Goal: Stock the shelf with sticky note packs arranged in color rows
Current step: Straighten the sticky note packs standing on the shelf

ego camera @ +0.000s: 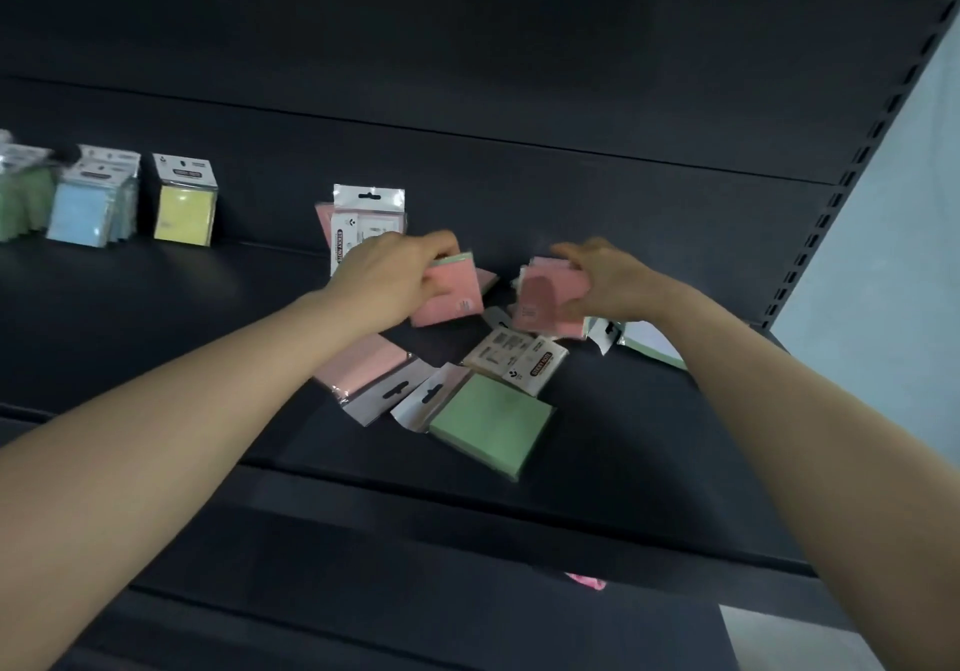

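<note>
Head view, sorting stage. The left hand (395,275) grips a pink sticky note pack (452,299) by its upper edge, fingers curled over it, with a green edge showing just behind. The right hand (608,281) pinches a second pink pack (550,301), possibly more than one; blur hides the count.

Both held packs hover just above the loose pile at mid-shelf; the pile comprises a flat pink pack (358,364), a flat green pack (491,423), a label-side-up pack (522,358) between them, and a pale pack (649,343) partly hidden under the right forearm.

Against the back of the dark shelf (156,332) stand the started rows: green packs (21,203) at far left; blue packs (88,208) beside them; a yellow pack (184,208) next; and, well apart to the right, upright pink packs (363,223) just behind the left hand.

Judged step: gathering pinks from the pile for the pink row; roughly midway, since several packs lie unsorted. The next move calls for setting the held packs upright, header card up, in front of the standing pinks, and separating out any green pack caught in the left grip.
</note>
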Demonstrator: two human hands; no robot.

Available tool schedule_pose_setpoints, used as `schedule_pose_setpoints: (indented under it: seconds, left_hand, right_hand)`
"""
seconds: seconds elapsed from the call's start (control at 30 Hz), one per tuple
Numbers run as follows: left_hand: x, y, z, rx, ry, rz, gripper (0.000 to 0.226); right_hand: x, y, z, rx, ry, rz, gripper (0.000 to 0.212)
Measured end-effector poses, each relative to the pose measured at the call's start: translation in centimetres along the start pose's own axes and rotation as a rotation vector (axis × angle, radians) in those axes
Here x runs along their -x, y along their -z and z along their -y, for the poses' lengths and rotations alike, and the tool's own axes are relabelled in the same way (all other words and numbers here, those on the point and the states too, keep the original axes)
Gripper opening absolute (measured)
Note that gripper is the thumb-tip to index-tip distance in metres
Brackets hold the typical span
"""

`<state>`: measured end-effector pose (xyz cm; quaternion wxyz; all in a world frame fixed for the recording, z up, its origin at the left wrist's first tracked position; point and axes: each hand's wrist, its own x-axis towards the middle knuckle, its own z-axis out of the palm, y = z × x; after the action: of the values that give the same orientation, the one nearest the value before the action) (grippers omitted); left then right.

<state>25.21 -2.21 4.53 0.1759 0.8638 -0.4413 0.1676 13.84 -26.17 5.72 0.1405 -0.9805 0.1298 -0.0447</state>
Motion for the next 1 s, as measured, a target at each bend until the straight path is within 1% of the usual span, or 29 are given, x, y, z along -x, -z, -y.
schedule_pose_setpoints:
  seconds: [0.03, 0.07, 0.13, 0.17, 0.27, 0.33, 0.5, 0.63, 0.73, 0.83, 0.97, 1.0]
  left_hand:
    - [0.5, 0.2, 0.3, -0.005, -0.007, -0.035, 0.023]
    - [0.9, 0.4, 0.7, -0.007, -0.017, -0.067, 0.023]
    - [1.6, 0.9, 1.3, 0.004, -0.023, -0.100, 0.025]
    - [1.9, 1.2, 1.6, 0.025, -0.013, -0.101, 0.026]
    - [2.8, 2.1, 2.2, 0.098, 0.019, -0.098, 0.029]
    - [3.5, 2.7, 2.8, 0.131, 0.027, -0.074, 0.029]
    - [5.8, 4.9, 6.3, 0.144, 0.020, -0.044, 0.032]
    - [8.8, 7.9, 10.8, 0.121, 0.016, -0.075, 0.030]
    - [11.2, 10.1, 15.4, 0.079, 0.024, -0.117, 0.032]
    - [13.5, 12.3, 20.6, 0.062, 0.107, -0.148, 0.045]
    - [16.6, 15.0, 27.0, 0.042, 0.219, -0.189, 0.031]
    - [17.4, 15.7, 28.3, 0.032, 0.236, -0.188, 0.031]
  right_hand:
    - [0.1, 0.0, 0.2, 0.010, -0.011, 0.008, 0.063]
    - [0.3, -0.1, 0.4, 0.004, -0.012, -0.005, 0.049]
    - [0.7, -0.2, 1.0, -0.058, -0.007, -0.098, 0.015]
    - [0.8, -0.4, 1.4, -0.106, -0.005, -0.141, 0.010]
    - [1.1, -0.5, 2.4, -0.352, -0.029, -0.176, 0.015]
    - [1.3, -0.3, 3.6, -0.437, -0.032, -0.148, 0.023]
    - [0.4, -0.6, 8.1, -0.477, -0.022, -0.109, 0.024]
    - [-1.3, -1.8, 14.2, -0.511, 0.018, -0.167, 0.013]
    - [-2.8, -3.1, 19.5, -0.538, 0.057, -0.199, 0.014]
    - [-4.4, -4.8, 24.4, -0.564, 0.092, -0.224, 0.017]
    - [-6.3, -7.4, 31.2, -0.613, 0.148, -0.229, 0.020]
    - [-6.7, -8.0, 32.6, -0.619, 0.147, -0.244, 0.020]
